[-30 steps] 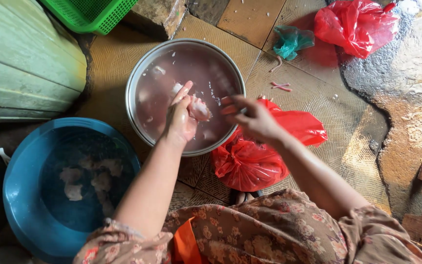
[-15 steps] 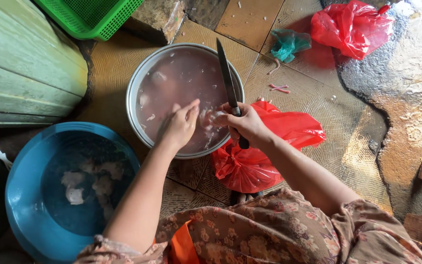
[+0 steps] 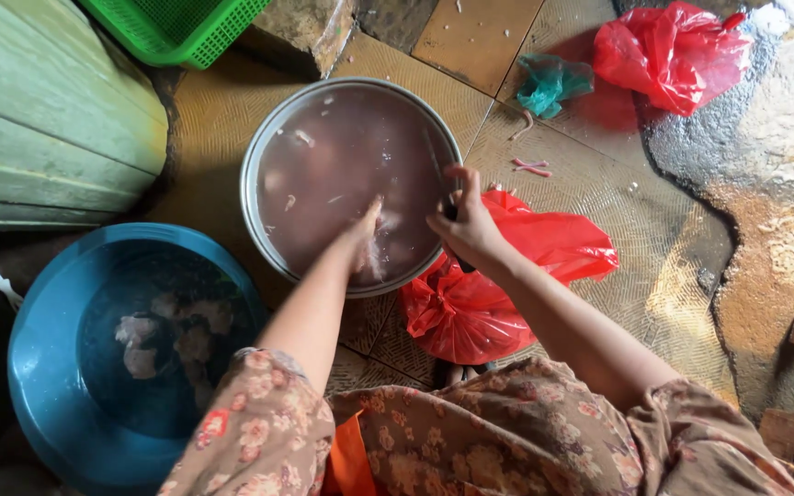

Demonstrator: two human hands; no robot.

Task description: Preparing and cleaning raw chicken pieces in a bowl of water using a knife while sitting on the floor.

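Note:
A round metal basin (image 3: 259, 147) of murky reddish water stands on the tiled floor in front of me. My left hand (image 3: 365, 241) is plunged into that water near the basin's near rim. Something pale shows around its fingers, but the water hides the grip. My right hand (image 3: 461, 220) sits at the basin's right rim, closed on a knife (image 3: 435, 158) whose blade slants down into the water. Small pale scraps float on the surface.
A blue basin (image 3: 39, 367) of water with pale meat pieces sits at the lower left. A red plastic bag (image 3: 507, 276) lies under my right wrist. Another red bag (image 3: 673, 50), a teal bag (image 3: 549, 83), a green basket (image 3: 176, 28) and green boards (image 3: 39, 119) surround the basins.
The knife, raised blade-up over the basin half a second ago, is now lowered into the water. My left hand has sunk from above the surface into the water.

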